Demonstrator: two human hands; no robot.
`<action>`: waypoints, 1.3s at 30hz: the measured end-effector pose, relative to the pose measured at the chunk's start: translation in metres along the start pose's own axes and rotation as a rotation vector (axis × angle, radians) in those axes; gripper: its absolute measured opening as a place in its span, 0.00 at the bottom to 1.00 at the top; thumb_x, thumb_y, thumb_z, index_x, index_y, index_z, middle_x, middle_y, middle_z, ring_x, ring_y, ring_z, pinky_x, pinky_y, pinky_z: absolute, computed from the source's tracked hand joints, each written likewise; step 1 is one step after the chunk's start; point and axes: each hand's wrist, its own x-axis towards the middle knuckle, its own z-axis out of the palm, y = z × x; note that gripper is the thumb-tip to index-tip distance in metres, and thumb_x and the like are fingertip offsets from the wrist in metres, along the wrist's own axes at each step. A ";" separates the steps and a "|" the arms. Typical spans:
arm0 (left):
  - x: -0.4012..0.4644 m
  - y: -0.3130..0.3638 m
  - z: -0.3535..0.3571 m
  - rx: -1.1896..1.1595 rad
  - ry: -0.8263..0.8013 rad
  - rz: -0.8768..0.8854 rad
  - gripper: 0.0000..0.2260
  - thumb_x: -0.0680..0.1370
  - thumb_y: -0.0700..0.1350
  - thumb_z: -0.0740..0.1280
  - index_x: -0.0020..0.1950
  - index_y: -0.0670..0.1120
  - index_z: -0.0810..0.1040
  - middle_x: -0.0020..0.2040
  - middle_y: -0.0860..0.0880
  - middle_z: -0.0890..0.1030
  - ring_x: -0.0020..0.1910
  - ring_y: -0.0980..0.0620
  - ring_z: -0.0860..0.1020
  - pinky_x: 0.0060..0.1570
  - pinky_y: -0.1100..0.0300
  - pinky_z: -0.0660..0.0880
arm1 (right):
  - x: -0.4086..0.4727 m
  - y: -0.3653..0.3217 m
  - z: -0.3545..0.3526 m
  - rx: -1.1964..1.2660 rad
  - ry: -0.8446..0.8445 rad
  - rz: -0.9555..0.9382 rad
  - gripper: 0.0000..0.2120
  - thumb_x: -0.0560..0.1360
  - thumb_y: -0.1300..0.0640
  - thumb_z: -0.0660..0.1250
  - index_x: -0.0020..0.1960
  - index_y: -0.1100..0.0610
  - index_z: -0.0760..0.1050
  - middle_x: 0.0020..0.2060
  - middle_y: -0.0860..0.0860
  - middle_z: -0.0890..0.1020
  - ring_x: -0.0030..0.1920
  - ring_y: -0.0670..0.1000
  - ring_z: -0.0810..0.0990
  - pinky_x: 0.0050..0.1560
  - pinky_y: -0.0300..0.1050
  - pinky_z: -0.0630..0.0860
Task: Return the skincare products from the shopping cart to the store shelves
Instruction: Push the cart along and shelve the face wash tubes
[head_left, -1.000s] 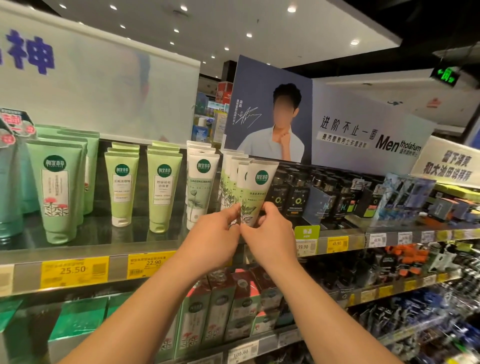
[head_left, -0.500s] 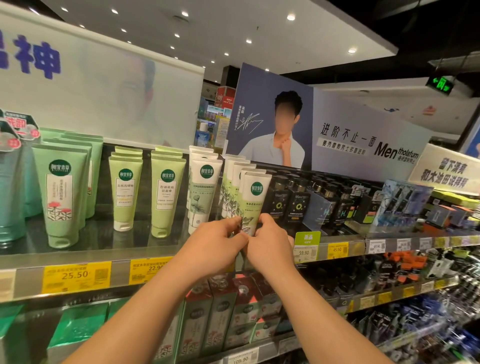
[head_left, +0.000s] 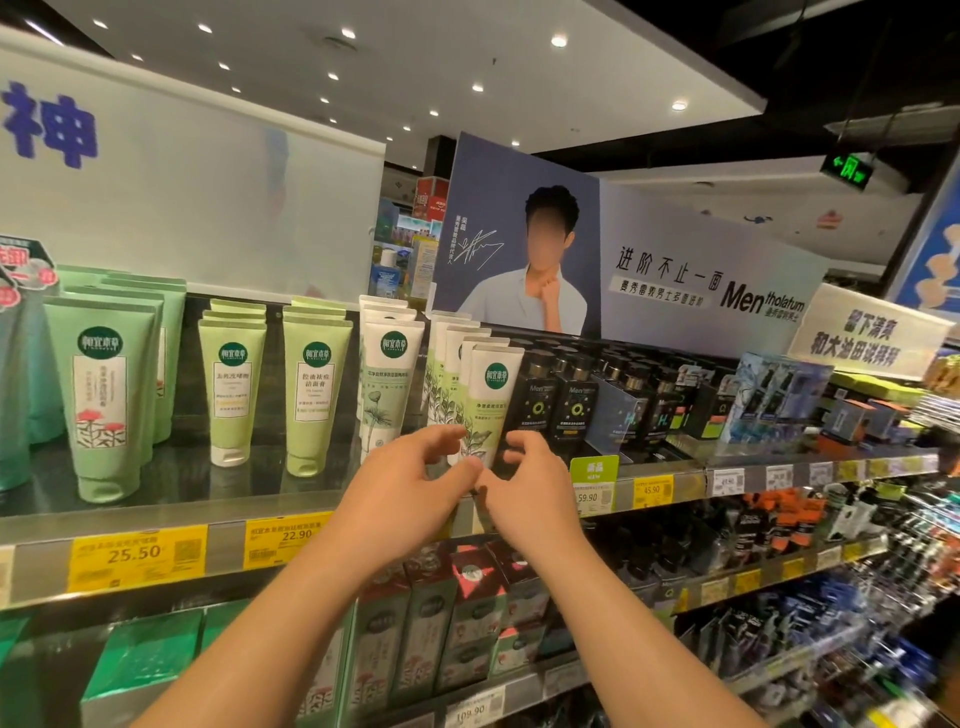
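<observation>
Grip: I read my left hand (head_left: 415, 483) with fingers loosely curled and holding nothing; my right hand (head_left: 530, 483) likewise, fingers relaxed and parted. Both sit just in front of the white tube (head_left: 491, 400), whose lower part is hidden behind them, so contact I cannot tell.

Head view, items:
- White tube: upright, cap down, at the front of its row on the upper shelf (head_left: 218, 530), near the shelf's front edge.
- Left neighbour: taller white tube (head_left: 389, 379), a narrow gap between.
- Right neighbour: black bottles (head_left: 556, 400), just beside the tube.
- Further left: pale green tubes (head_left: 231, 384) and a larger green tube (head_left: 104, 395), with open shelf surface between rows.
- Shelf lip: yellow price tags (head_left: 137, 553) along the front edge; a green tag (head_left: 594, 470) beside my right hand.
- Below: boxed products (head_left: 467, 618) on the lower shelf.
</observation>
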 end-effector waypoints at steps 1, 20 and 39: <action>-0.003 -0.001 0.000 -0.035 0.018 0.010 0.21 0.79 0.58 0.69 0.72 0.58 0.76 0.63 0.59 0.82 0.61 0.62 0.78 0.66 0.58 0.75 | -0.003 0.003 -0.001 0.017 0.018 -0.006 0.29 0.75 0.40 0.72 0.72 0.48 0.70 0.61 0.45 0.79 0.66 0.49 0.72 0.65 0.53 0.74; -0.056 0.001 0.060 -0.423 -0.306 0.029 0.13 0.79 0.46 0.73 0.62 0.57 0.81 0.56 0.59 0.85 0.52 0.66 0.82 0.49 0.70 0.77 | -0.092 0.067 -0.049 0.324 0.123 0.132 0.12 0.82 0.48 0.67 0.65 0.44 0.75 0.58 0.42 0.79 0.52 0.38 0.79 0.43 0.29 0.73; -0.153 0.041 0.241 -0.419 -0.949 -0.052 0.13 0.79 0.55 0.71 0.64 0.59 0.81 0.55 0.65 0.83 0.54 0.69 0.80 0.57 0.65 0.75 | -0.273 0.231 -0.124 0.499 0.495 0.633 0.06 0.81 0.47 0.69 0.57 0.43 0.80 0.48 0.50 0.85 0.45 0.51 0.87 0.42 0.46 0.79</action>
